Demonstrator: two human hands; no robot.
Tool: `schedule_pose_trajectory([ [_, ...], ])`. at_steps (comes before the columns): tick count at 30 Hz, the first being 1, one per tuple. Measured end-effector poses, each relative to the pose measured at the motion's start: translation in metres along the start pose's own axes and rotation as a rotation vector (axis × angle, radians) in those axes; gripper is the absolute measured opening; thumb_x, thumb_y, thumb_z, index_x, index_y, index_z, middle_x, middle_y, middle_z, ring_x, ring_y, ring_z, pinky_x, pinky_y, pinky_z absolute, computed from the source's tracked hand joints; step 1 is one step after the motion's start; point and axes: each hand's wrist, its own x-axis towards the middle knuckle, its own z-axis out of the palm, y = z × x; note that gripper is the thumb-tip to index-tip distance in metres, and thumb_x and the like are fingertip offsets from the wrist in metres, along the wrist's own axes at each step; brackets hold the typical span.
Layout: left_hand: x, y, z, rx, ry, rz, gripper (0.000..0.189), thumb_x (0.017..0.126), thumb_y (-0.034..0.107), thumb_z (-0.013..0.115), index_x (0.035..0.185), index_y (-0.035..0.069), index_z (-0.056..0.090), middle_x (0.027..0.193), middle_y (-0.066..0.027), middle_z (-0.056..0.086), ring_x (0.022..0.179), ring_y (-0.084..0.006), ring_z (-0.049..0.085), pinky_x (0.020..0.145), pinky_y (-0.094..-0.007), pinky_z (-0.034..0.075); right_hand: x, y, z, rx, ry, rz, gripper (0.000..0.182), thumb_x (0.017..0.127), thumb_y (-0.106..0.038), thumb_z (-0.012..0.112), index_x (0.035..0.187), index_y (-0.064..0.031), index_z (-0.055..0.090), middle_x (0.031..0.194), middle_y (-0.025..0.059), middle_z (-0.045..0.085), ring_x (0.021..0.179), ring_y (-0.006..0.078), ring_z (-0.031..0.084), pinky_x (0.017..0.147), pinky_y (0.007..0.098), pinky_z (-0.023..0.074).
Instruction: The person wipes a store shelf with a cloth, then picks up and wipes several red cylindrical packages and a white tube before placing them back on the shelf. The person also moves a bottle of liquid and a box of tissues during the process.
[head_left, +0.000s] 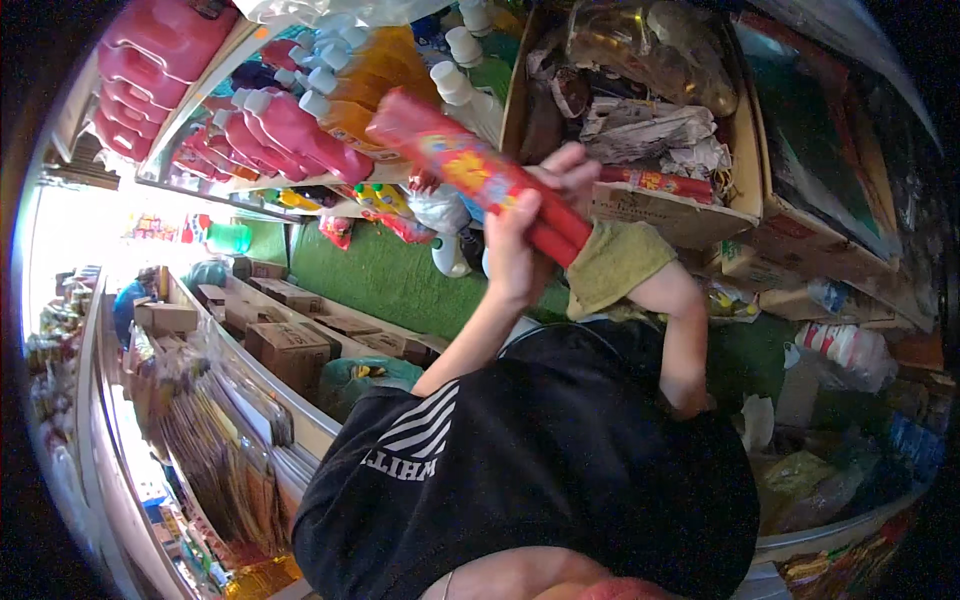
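My left hand (516, 244) grips a pair of long red tube-shaped packages (480, 176) with yellow and blue print, thumb in front and fingers spread behind. The packages are tilted, their upper end towards the shelf bottles, slightly blurred. A yellow-green cloth (619, 266) covers my right hand (660, 289) and touches the lower end of the packages; the fingers under it are hidden. Just beyond my hands, an open cardboard box (675, 214) holds similar red packages (660, 182), crumpled newspaper (649, 131) and clear plastic wrapping (652, 49).
Pink jugs (292, 135) and orange bottles (382, 82) fill the shelf at upper left. Another open box (825, 240) stands at right. Cardboard cartons (289, 349) and stacked flat cardboard (217, 427) lie along the left. Green matting (367, 270) covers the floor, with a plastic-wrapped roll (847, 345) at right.
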Motion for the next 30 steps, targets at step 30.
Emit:
schedule_pose_trajectory([
  [30,0.127,-0.005,-0.323,2.081,0.267,-0.22,0.064,0.055,0.039,0.068,0.102,0.007,0.039,0.087,-0.0176,0.056,0.085,-0.0306,0.054,0.071,-0.0451,0.041,-0.066,0.071,-0.028,-0.097,0.235,0.176,0.035,0.069,-0.002,0.058,0.102,-0.0029,0.048,0.101,0.0087,0.053,0.094,0.0182,0.049,0.08,0.0298,0.0389],
])
